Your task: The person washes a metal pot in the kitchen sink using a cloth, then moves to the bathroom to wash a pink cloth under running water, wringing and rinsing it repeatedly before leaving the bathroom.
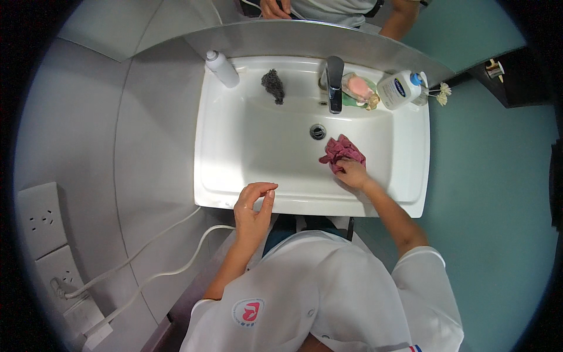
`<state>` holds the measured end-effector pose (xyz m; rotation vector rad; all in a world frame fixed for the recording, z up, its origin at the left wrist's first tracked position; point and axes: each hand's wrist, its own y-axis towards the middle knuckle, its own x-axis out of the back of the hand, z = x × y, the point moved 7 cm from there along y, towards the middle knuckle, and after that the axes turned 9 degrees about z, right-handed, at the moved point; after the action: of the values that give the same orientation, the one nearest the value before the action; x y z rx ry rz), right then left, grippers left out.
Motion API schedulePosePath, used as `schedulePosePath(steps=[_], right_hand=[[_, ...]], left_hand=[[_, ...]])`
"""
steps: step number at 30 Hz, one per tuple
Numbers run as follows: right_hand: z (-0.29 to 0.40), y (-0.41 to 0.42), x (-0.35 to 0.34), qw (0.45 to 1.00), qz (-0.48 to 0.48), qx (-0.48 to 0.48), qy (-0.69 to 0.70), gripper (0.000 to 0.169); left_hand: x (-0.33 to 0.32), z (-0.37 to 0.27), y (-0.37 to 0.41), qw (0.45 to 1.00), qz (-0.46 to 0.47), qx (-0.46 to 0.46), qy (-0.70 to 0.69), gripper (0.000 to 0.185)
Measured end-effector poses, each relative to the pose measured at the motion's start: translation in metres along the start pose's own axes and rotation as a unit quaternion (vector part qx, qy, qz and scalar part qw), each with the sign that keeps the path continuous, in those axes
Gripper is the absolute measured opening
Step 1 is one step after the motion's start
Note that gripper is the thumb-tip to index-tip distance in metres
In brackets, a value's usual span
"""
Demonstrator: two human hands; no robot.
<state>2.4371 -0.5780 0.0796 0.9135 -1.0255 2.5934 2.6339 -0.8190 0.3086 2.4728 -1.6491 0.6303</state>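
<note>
In the head view a white washbasin point(281, 154) lies before me. My right hand point(352, 173) grips a crumpled dark pink cloth point(343, 152) against the basin floor, to the lower right of the metal drain point(317, 131). Over the front rim on the left, my left hand point(256, 202) hangs with nothing visible in it; its thumb and fingers curve towards each other with a small gap. A grey steel-wool scourer point(273, 86) rests on the back left slope of the basin. The chrome tap point(335, 86) stands at the back, right of the middle.
A white spray can point(222, 69) occupies the back left corner. Right of the tap are pink soap point(360, 87) on a green dish point(349, 100), a pump bottle point(398, 90) and a white flower point(443, 94). Power cables point(167, 273) run left to wall sockets point(46, 220). A mirror point(184, 15) spans the back.
</note>
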Motion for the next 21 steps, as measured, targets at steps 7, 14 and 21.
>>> schedulePosePath(steps=[7,14,21], right_hand=[[0.145,0.071,-0.027,0.952,-0.030,0.216,0.214,0.044],[0.185,0.178,-0.032,0.936,-0.191,0.231,0.183,0.033],[0.098,0.178,-0.009,0.966,-0.237,0.006,0.104,0.037]], left_hand=[[-0.003,0.000,0.001,1.000,-0.005,0.011,0.009,0.014],[-0.001,-0.005,-0.009,0.998,-0.026,0.044,0.035,0.014],[0.010,0.009,-0.031,0.993,-0.063,0.094,0.021,0.015]])
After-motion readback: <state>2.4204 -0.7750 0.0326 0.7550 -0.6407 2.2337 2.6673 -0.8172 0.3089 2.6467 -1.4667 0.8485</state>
